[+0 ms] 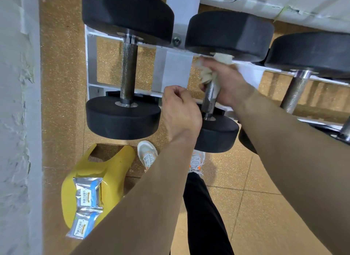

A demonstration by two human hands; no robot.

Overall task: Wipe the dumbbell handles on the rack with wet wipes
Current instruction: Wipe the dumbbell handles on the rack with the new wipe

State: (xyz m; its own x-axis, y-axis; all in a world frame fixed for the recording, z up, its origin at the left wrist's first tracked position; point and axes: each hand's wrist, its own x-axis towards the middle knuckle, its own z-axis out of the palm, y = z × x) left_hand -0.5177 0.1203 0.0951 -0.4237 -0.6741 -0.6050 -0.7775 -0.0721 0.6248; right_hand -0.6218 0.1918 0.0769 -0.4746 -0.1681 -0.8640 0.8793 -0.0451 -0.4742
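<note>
Three black dumbbells lie across a white rack [171,68]. My right hand [227,84] grips the middle dumbbell's metal handle [209,100] through a crumpled, dirty wet wipe [209,75]; part of the wipe sticks out above my fingers near the far weight. My left hand [180,110] hovers just left of that handle, fingers curled, with nothing visible in it. The left dumbbell's knurled handle [129,68] is bare. The right dumbbell's handle [295,91] is bare too.
A yellow plastic stool [113,171] stands on the floor at lower left, with two sealed wet wipe packets [88,196] on it. My shoes [147,154] are below the rack. A white wall [17,122] runs along the left.
</note>
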